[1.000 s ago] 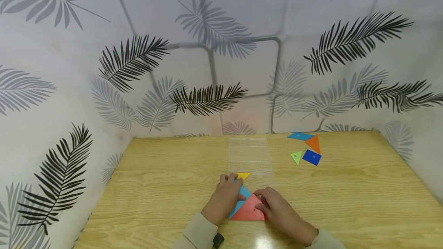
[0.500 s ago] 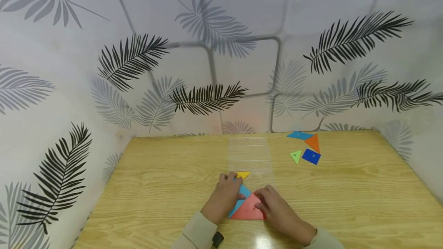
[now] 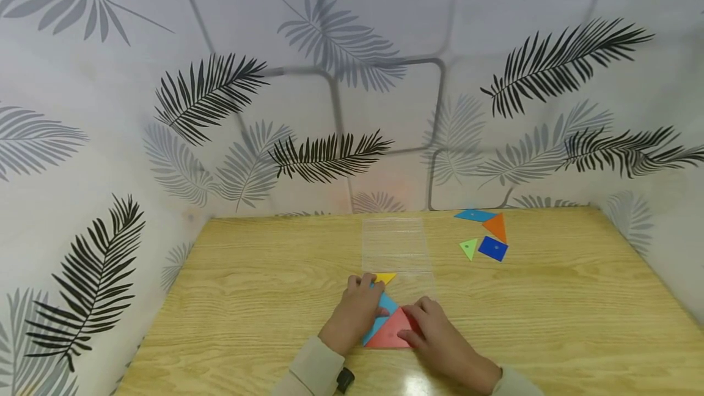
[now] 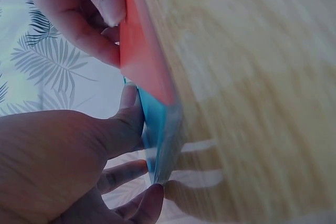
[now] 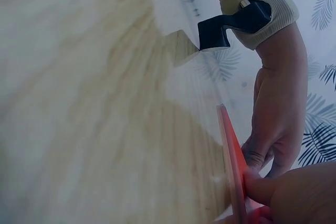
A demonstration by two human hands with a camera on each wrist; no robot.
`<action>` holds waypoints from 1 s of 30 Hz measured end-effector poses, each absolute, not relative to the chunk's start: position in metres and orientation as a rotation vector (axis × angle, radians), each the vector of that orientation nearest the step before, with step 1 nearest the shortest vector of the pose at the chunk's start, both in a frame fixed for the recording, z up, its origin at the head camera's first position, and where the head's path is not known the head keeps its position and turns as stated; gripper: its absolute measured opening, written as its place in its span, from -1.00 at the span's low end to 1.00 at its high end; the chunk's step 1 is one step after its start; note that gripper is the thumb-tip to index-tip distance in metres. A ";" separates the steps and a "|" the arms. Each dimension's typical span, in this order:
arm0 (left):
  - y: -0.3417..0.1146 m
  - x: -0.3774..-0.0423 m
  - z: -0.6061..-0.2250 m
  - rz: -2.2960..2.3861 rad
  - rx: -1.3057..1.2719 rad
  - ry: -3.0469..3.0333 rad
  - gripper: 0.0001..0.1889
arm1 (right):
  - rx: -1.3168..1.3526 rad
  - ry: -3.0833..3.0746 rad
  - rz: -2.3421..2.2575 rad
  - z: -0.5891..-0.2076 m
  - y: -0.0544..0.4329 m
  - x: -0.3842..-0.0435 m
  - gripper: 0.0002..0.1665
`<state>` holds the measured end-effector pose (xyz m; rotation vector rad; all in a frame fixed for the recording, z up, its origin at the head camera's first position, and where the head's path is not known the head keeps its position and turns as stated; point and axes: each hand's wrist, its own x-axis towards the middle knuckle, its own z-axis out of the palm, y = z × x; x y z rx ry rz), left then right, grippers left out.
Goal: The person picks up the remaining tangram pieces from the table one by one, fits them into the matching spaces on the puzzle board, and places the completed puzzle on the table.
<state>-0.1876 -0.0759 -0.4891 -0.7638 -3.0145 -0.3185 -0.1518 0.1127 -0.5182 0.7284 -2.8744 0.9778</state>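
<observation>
A red tangram triangle (image 3: 389, 333) lies against a light blue tangram triangle (image 3: 388, 304) on the near half of a clear plastic tray (image 3: 395, 243). My left hand (image 3: 354, 310) holds the blue triangle at the tray's left side, thumb on its face; its fingertips reach the edge in the left wrist view. My right hand (image 3: 440, 338) grips the red triangle (image 5: 239, 171) with thumb and fingers at its right side, hiding that corner. A small yellow triangle (image 3: 387, 277) shows just beyond my left fingers, partly covered.
Back right on the wooden table (image 3: 247, 298) lie a blue parallelogram (image 3: 472, 215), an orange triangle (image 3: 496, 227), a green triangle (image 3: 469, 248) and a dark blue square (image 3: 493, 249). A leaf-patterned backdrop (image 3: 385, 102) rises behind the table. A black device (image 5: 236, 22) is on the left wrist.
My right thumb and fingers have shifted slightly left over the red triangle, covering more of its right corner. My left hand and the loose pieces stay in place.
</observation>
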 end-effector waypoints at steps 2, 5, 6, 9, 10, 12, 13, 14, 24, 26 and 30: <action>-0.076 -0.188 -0.490 -0.323 -0.765 -3.014 -0.56 | 0.721 -2.900 0.973 -0.519 0.113 -0.151 -0.42; -0.077 -0.189 -0.490 -0.325 -0.764 -3.017 -0.56 | 0.710 -2.928 0.965 -0.517 0.113 -0.149 -0.30; -0.076 -0.189 -0.490 -0.327 -0.762 -3.020 -0.56 | 0.712 -2.933 0.953 -0.517 0.113 -0.148 -0.28; -0.076 -0.189 -0.490 -0.334 -0.759 -3.022 -0.56 | 0.705 -2.952 0.921 -0.515 0.112 -0.147 -0.24; -0.076 -0.189 -0.490 -0.334 -0.758 -3.023 -0.56 | 0.703 -2.957 0.911 -0.515 0.112 -0.146 -0.24; -0.076 -0.188 -0.490 -0.329 -0.761 -3.017 -0.56 | 0.707 -2.954 0.898 -0.514 0.112 -0.146 -0.23; -0.076 -0.188 -0.490 -0.324 -0.764 -3.016 -0.56 | 0.707 -2.949 0.889 -0.514 0.112 -0.145 -0.24; -0.076 -0.188 -0.490 -0.319 -0.766 -3.013 -0.56 | 0.707 -2.941 0.887 -0.514 0.111 -0.145 -0.24; -0.077 -0.186 -0.488 -0.280 -0.782 -2.978 -0.56 | 0.735 -2.917 0.826 -0.516 0.111 -0.143 -0.24; -0.077 -0.186 -0.488 -0.278 -0.779 -2.981 -0.56 | 0.736 -2.917 0.826 -0.515 0.111 -0.143 -0.24; -0.076 -0.188 -0.491 -0.275 -0.762 -3.023 -0.55 | 0.734 -2.921 0.843 -0.514 0.111 -0.143 -0.25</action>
